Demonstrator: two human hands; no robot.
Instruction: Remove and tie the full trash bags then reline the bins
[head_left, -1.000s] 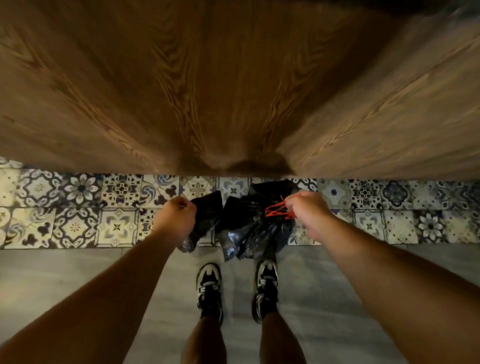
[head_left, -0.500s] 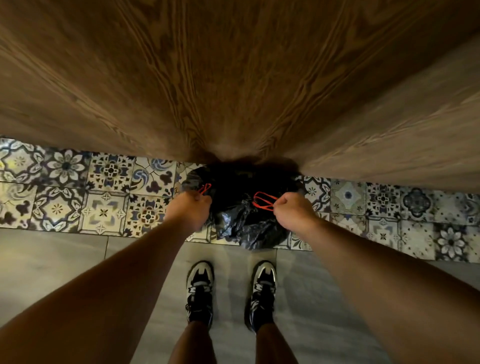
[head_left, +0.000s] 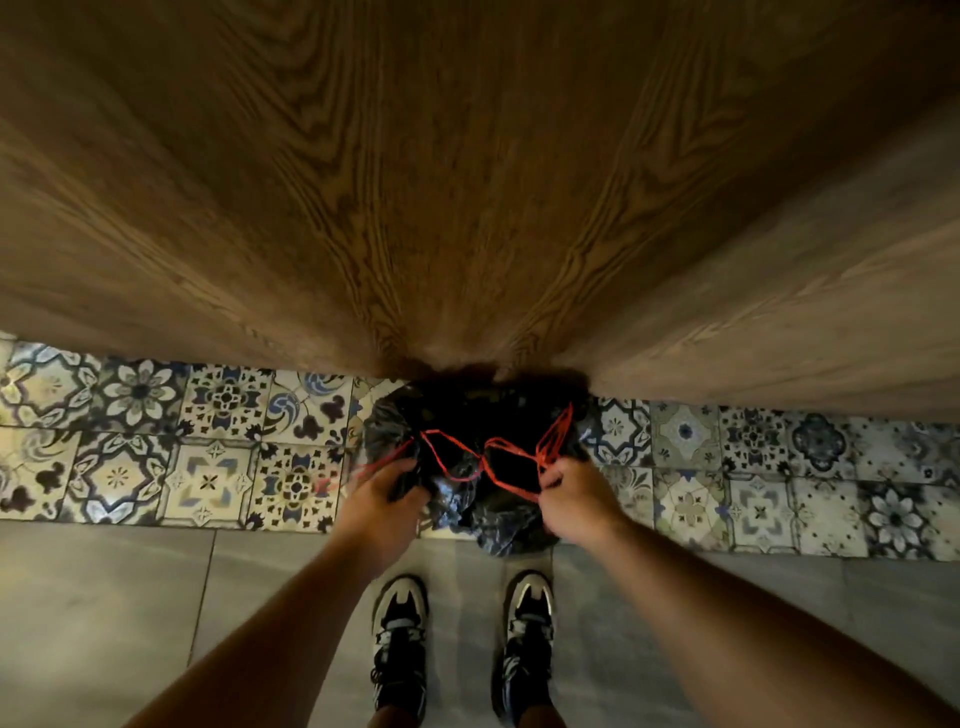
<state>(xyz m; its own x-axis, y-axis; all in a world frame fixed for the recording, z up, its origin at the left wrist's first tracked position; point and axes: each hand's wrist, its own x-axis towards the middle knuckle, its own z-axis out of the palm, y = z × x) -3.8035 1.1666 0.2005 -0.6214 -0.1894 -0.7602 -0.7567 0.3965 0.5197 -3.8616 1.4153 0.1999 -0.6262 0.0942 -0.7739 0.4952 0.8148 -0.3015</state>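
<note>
Two bare hands are seen closed on the red drawstring (head_left: 485, 460) of a black trash bag (head_left: 493, 519), which is set on the floor at the foot of a corner of dark wood panelling (head_left: 467, 182). The bag is pushed up against the base of the wood, its upper part lost in shadow and its lower folds picked out by the light. It lies on a band of blue-and-cream patterned tiles (head_left: 208, 441), with its near edge reaching the plain grey floor (head_left: 104, 597), just ahead of the person's feet.

The left hand (head_left: 382, 501) is curled tight at the bag's left edge. A strand of the drawstring is gripped in its fingers, and a fold of black plastic appears to be held with it. A blurred red end is seen trailing to the left of that hand. The right hand (head_left: 574, 501) is closed in a fist at the bag's right side, with a loop of the same cord pinched in it and standing up above the knuckles. Between the two hands the red strands are crossed over the bag's gathered mouth; whether a knot has been formed cannot be told.

A left trainer (head_left: 400, 618) and a right trainer (head_left: 527, 613), black and white, are planted side by side on the grey floor, near the bag but apart from it.
</note>
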